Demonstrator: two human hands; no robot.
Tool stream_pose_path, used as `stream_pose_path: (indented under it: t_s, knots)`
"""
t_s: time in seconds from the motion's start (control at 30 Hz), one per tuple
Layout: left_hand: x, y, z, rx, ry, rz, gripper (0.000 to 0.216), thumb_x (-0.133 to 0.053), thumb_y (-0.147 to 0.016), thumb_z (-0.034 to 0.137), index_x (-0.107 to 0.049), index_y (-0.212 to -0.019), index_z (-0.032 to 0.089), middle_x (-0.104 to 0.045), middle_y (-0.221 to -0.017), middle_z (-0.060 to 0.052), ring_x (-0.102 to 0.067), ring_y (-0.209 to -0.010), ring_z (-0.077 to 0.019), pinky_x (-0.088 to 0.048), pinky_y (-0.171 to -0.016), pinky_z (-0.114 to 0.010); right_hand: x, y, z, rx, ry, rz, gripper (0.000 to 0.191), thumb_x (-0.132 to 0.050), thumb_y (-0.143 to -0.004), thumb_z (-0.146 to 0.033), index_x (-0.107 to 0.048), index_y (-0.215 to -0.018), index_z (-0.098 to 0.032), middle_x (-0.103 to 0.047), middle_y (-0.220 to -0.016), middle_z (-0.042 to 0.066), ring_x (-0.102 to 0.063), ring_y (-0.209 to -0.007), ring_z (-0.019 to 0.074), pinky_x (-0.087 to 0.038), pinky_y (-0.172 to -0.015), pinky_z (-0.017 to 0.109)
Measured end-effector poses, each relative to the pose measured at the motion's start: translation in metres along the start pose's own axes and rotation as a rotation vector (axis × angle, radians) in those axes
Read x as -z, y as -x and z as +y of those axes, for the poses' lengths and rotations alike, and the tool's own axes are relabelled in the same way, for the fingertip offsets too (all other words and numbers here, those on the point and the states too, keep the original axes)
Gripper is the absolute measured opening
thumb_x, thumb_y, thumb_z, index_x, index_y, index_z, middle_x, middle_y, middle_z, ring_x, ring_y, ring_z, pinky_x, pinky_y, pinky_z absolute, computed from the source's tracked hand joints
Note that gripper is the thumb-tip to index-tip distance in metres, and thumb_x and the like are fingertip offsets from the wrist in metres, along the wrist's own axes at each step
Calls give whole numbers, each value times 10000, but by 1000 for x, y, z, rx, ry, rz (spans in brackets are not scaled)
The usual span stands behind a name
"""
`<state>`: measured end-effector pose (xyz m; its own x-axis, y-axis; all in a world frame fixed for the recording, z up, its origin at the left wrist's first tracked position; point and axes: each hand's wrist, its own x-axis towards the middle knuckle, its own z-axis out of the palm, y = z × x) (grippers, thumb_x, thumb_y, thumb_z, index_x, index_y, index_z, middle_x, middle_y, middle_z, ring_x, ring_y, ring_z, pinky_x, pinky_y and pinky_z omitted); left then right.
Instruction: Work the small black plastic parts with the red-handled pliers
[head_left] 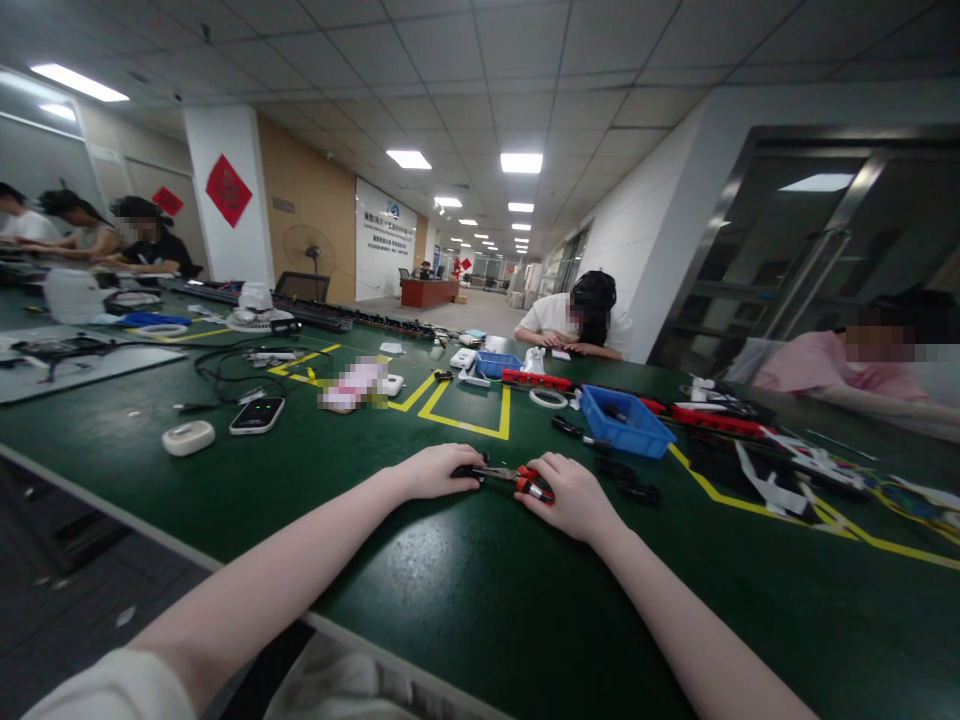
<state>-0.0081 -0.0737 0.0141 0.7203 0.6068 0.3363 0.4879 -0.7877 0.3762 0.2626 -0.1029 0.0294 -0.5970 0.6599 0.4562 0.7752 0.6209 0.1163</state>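
Observation:
My right hand [566, 492] is closed around the red and black handles of a pair of pliers [501, 473], just above the green table. The metal jaws point left, towards my left hand [442, 472]. Between the fingers of that hand is a small black part [471, 471], and the tips of the pliers reach it. What kind of part it is, I cannot make out. Whether the jaws grip it is too small to tell.
A blue bin [626, 422] with dark items stands to the right, black cables [626, 480] beside it. On the left lie a white-faced device [257, 416] and a white case [188, 438]. Yellow tape [465, 428] marks the table [420, 600]. A person [574, 315] leans on the far side.

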Motion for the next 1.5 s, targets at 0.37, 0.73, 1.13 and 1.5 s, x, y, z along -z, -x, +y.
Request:
stream_pose_path:
  t_s: [0.37,0.73,1.13,1.5]
  knots:
    - [5,1,2,34,-38,-10,299,-608,-898,364,-630,-1157,217,-667,-1151,-61,-624,-1066,-221,-465,-943,-316,-1,0,-1,23,16,-2,319,-597,-854,-449,-601,-1017,-175,-634,-979,113,-600,-885,249,-473,-789,374]
    - [4,0,-2,81,-62,9,293,-650,-861,422,-649,-1073,221,-696,-1066,-45,-647,-1010,-222,-473,-901,-312,-4,0,1,27,30,31,329,-597,-845,-461,-607,-1014,-180,-636,-984,109,-586,-893,246,-446,-777,369]
    - [2,1,-4,48,-31,20,260,-665,-849,417,-628,-987,199,-668,-1115,-56,-627,-1045,-222,-465,-932,-325,-1,-1,-1,53,31,80,287,-599,-840,-471,-629,-977,-221,-665,-946,77,-595,-934,251,-309,-1056,519]
    - [1,1,-4,62,-64,1,269,-630,-877,423,-609,-1031,203,-668,-1101,-53,-622,-1031,-231,-471,-871,-316,-8,0,0,70,142,168,221,-632,-808,-298,-628,-1006,-199,-675,-973,66,-574,-1024,252,-254,-1105,493]
